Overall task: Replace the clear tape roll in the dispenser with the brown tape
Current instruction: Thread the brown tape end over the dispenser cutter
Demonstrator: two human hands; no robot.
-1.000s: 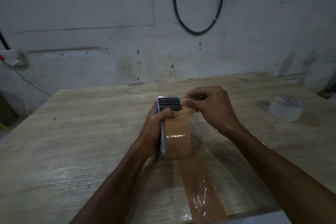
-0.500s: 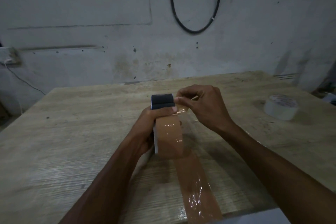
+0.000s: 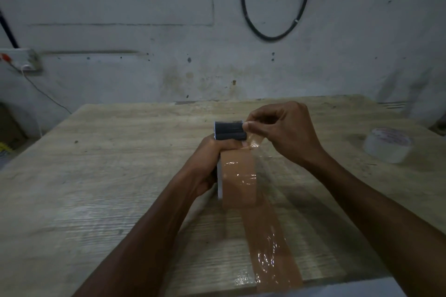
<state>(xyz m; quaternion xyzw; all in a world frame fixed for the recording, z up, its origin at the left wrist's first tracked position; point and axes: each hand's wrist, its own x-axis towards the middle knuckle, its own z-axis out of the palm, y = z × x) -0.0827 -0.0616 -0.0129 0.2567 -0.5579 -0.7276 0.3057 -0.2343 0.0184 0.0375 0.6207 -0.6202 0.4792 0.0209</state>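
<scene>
- Brown tape (image 3: 239,177) is sitting loaded in the dispenser (image 3: 228,142), standing on edge around the middle of the wooden table (image 3: 108,176), roll facing the camera.
- Left hand (image 3: 207,166) is coming in from the near left, forearm angled up toward the centre, fingers wrapping around the dispenser's left side with the thumb lying across the top of the roll just below the dark roller end.
- Right hand (image 3: 282,132) is reaching in from the near right, wrist bent, thumb and forefinger pressing together on the loose tape end (image 3: 254,140) right beside the dark roller; the other fingers are curling in behind.
- A long strip of brown tape (image 3: 270,248) is lying stuck flat on the table, running from under the roll toward the near edge, shiny and wrinkly.
- Clear tape roll (image 3: 387,144) is lying flat way off on the far right of the table, well apart from both hands.
</scene>
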